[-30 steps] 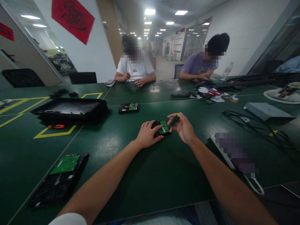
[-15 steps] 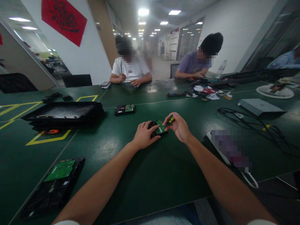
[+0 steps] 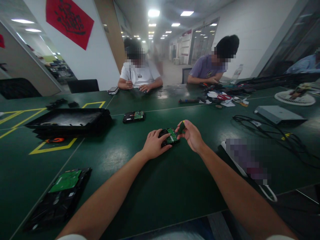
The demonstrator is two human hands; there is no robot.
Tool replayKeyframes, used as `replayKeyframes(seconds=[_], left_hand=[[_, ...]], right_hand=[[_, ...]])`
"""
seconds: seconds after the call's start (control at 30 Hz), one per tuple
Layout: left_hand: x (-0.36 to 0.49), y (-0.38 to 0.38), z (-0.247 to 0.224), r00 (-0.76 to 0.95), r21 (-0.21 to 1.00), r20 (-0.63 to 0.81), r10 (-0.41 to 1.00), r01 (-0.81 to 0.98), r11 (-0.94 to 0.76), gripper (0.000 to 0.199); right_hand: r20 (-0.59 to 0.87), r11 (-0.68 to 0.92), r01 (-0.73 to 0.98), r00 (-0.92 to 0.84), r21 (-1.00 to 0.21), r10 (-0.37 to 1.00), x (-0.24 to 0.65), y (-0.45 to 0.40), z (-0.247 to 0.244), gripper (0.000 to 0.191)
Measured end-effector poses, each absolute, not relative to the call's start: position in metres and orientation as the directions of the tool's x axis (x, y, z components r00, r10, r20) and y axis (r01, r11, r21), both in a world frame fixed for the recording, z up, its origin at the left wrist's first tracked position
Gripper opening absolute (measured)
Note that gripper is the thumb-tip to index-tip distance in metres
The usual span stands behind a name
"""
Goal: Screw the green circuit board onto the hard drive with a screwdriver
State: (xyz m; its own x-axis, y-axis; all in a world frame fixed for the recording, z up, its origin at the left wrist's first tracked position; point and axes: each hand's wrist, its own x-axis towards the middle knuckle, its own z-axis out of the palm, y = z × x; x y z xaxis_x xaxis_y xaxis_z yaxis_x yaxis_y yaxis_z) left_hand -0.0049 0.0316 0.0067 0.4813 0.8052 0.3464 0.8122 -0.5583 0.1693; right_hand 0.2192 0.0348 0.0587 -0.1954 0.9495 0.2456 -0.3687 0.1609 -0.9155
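A hard drive (image 3: 172, 137) with a green circuit board facing up lies on the green table in front of me. My left hand (image 3: 155, 143) grips its left part, with the fingers over the far side and the thumb along the near edge. My right hand (image 3: 191, 135) is closed round the handle of a small screwdriver (image 3: 182, 126), dark with a yellow end. The tool stands roughly upright at the drive's right end. Its tip is too small to make out, and I cannot tell whether it touches a screw.
Two more hard drives lie on the table, one ahead (image 3: 133, 116) and one at the near left (image 3: 60, 196). Stacked black trays (image 3: 67, 121) stand left. To the right are a pouch (image 3: 246, 160), black cables (image 3: 265, 130) and a grey metal box (image 3: 280, 114). Two people sit opposite.
The screwdriver handle has turned in my right fingers, so its yellow marks show differently. My left hand and the hard drive stay in place.
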Motion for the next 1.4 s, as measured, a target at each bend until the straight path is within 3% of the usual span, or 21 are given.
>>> replayKeyframes(seconds=[0.27,0.5,0.8,0.97,1.2,1.4], left_hand=[[-0.005,0.0323,0.0055,0.477,0.168,0.337,0.812,0.818,-0.55,0.064],[-0.0052,0.0328,0.0045,0.481,0.15,0.342,0.807,0.82,-0.552,0.064],[-0.0055,0.0319,0.0066,0.478,0.166,0.342,0.809,0.817,-0.553,0.064],[-0.0059,0.0324,0.0064,0.479,0.169,0.336,0.811,0.817,-0.552,0.065],[-0.0052,0.032,0.0063,0.476,0.166,0.339,0.811,0.819,-0.55,0.065],[-0.0051,0.0329,0.0051,0.469,0.172,0.342,0.814,0.821,-0.545,0.064]], right_hand=[[0.255,0.14,-0.42,-0.231,-0.897,0.939,0.2201,0.0342,0.0604,0.038],[0.218,0.103,-0.413,-0.243,-0.905,0.945,0.2196,0.0348,0.0622,0.06],[0.255,0.163,-0.382,-0.205,-0.91,0.945,0.219,0.0336,0.0583,0.036],[0.266,0.157,-0.399,-0.232,-0.903,0.936,0.2198,0.034,0.0606,0.04],[0.238,0.132,-0.407,-0.223,-0.904,0.945,0.2182,0.0344,0.0624,0.061],[0.275,0.204,-0.326,-0.188,-0.923,0.943,0.2182,0.0327,0.0633,0.042]])
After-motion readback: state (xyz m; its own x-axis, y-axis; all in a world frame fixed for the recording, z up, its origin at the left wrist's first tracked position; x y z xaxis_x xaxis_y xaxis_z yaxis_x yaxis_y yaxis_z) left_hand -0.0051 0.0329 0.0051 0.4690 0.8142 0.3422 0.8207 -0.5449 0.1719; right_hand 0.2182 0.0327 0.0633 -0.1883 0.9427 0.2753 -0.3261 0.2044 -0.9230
